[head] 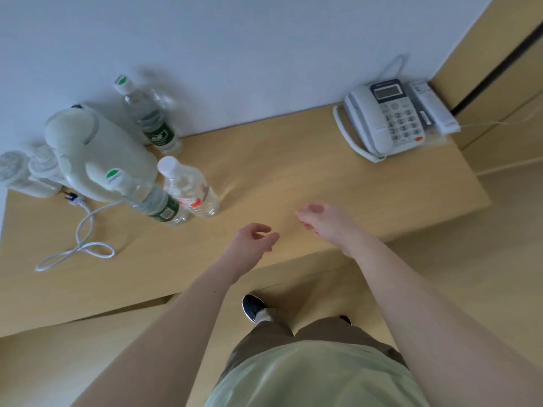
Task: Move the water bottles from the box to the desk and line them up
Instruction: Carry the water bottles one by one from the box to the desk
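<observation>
Overhead, the head camera looks down on a pale wooden tabletop set against a white wall. Both bare hands hover above its near edge and hold nothing. The left hand has its fingers loosely curled and relaxed, palm turned inward. The right hand, a little blurred, reaches further forward with its fingers loosely bent and released as well.

Three water bottles stand upright on the left part of the tabletop. A green-labelled bottle stands at the back, close to the wall. A second green-labelled bottle stands nearer the front, and a red-labelled bottle stands just beside it on its right; whether those two touch cannot be told. The hands are well apart from all three.

Left of the bottles sits a white kettle, with its white cord looped on the tabletop in front of it and two pale cups beside it at the far left. A white desk telephone sits at the back right corner. Below the tabletop's edge, a dark shoe shows on the floor.
</observation>
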The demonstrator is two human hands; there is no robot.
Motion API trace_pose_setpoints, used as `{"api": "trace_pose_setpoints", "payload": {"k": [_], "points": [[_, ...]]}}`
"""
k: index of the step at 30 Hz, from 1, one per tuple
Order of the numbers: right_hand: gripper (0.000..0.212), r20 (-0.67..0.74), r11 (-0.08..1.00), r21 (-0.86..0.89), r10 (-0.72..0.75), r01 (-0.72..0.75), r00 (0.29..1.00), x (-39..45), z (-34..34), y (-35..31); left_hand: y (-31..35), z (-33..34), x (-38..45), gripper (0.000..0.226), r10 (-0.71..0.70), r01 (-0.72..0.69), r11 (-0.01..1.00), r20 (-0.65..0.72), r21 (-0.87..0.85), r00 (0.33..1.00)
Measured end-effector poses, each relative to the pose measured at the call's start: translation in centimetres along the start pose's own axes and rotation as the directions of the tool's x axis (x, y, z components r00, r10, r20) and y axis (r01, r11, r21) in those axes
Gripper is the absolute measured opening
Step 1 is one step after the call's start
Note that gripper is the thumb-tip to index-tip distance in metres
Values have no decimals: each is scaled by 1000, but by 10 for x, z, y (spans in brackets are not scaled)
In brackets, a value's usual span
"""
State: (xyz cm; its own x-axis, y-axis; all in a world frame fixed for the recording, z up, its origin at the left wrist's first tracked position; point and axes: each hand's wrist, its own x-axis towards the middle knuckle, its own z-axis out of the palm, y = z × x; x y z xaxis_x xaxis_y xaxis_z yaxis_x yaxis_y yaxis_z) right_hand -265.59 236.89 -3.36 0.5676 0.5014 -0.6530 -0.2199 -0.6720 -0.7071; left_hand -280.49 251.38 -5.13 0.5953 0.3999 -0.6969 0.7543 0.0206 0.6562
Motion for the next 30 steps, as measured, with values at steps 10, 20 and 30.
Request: {"api": "trace_pose_setpoints", "payload": {"k": [10,20,30], "points": [[48,-50,992,117,56,-50,997,-54,-114,91,56,135,-6,36,52,-68,988,119,137,992],[37,-182,967,246,118,-71,976,-115,-217,191,110,266,-11,37,64,-131,959,261,250,963],[20,-350,805,584,370,-109,861,-149,-296,283,175,392,1,33,64,-302,858,497,415,865]]}}
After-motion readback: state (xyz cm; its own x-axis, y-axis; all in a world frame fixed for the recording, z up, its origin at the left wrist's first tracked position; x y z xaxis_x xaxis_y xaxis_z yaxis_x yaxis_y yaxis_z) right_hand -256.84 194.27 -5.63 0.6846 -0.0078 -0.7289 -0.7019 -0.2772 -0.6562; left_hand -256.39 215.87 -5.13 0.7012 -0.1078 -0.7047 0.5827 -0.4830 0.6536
